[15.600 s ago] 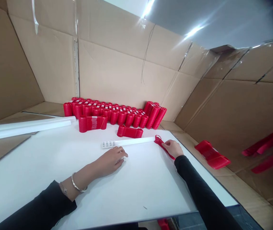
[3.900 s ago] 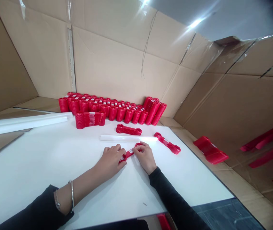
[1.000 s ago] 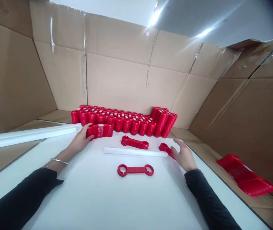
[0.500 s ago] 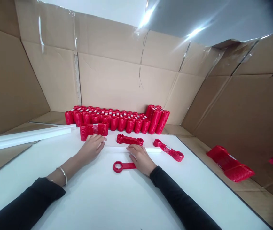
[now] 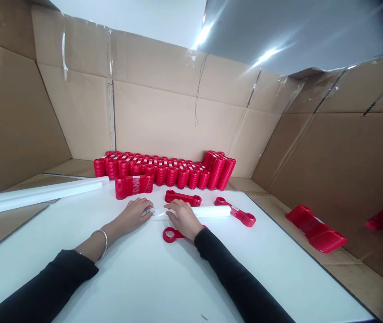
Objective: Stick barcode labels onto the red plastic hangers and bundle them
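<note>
A white roll (image 5: pixel 211 211) lies crosswise on the white tabletop, with see-through plastic at its left end. My left hand (image 5: pixel 134 215) is at that end, its fingertips and thumb closed on the clear plastic. Over the middle of the roll, my right hand (image 5: pixel 184 218) bends its fingers around it. Partly under my right wrist lies a single red double-ended ring wrench (image 5: pixel 169 234). Just behind the roll is a small stack of red wrenches (image 5: pixel 183 198). A further labelled stack (image 5: pixel 236 211) touches or nearly touches its right end.
Rows of stacked red wrenches (image 5: pixel 161 174) stand along the cardboard back wall (image 5: pixel 171 116). A tied bundle (image 5: pixel 134 186) is in front of them. Long white rolls (image 5: pixel 40 196) extend from the left edge. Another red bundle (image 5: pixel 315 229) is at the right by the cardboard side.
My right hand has shifted left along the white roll, nearer my left hand. Clear plastic now shows between the hands. The red wrench beneath my right wrist shows its right end too.
</note>
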`<state>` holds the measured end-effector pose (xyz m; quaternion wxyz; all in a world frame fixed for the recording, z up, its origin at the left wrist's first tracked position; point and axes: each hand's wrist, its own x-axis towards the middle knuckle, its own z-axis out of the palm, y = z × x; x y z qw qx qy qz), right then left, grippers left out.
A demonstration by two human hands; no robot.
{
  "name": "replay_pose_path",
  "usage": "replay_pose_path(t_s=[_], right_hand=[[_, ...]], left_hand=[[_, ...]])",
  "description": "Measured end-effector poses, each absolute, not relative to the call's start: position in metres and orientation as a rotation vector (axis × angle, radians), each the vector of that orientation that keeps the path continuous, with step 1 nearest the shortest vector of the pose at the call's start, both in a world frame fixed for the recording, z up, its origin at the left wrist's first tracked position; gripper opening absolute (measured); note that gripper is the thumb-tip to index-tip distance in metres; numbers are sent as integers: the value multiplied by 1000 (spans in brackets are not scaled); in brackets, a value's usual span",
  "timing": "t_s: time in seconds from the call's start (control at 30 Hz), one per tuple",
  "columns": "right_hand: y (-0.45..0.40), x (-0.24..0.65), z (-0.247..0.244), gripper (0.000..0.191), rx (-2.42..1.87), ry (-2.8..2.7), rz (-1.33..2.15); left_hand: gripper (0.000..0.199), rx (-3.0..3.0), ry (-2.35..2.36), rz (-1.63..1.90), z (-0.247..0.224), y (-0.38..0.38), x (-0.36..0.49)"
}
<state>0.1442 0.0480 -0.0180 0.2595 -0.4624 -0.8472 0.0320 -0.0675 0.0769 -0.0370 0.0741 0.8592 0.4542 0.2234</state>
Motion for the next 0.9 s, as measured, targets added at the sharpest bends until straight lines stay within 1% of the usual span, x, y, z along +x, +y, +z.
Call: replay_pose_path(t_s=[0.07,0.17,0.4,0.47,0.6,0.7,0.77,0.83,0.9], right_hand=[[53,123,-16,23,-1263,-2389,103],[60,107,-16,18,-1285,-2401,116],[60,112,-17,13,-1250,-2343,129],[55,119,-12,11,-1209,-2231,186],[40,147,3,7,-1189,-1806,357],[24,174,5,16,-1370,-1483,426],[13,188,0,18,-1472,-1331,457],[3,197,-8,18,-1545,-1247,509],[-3,199,-15,19,-1592,-1223,576]], left_hand=[[22,2583,1364,669,-37,77,-66],[24,2583,1367,660,-38,77,-65],[24,2599,1357,649,-41,79,-66],[24,2610,1356,646,-42,80,-67],[26,2641,1364,657,-37,77,-67],[27,2692,1336,815,-23,63,-58],[26,2721,1160,889,-14,47,-47],[24,2727,913,765,-8,30,-36],[22,2721,777,636,-7,19,-26]])
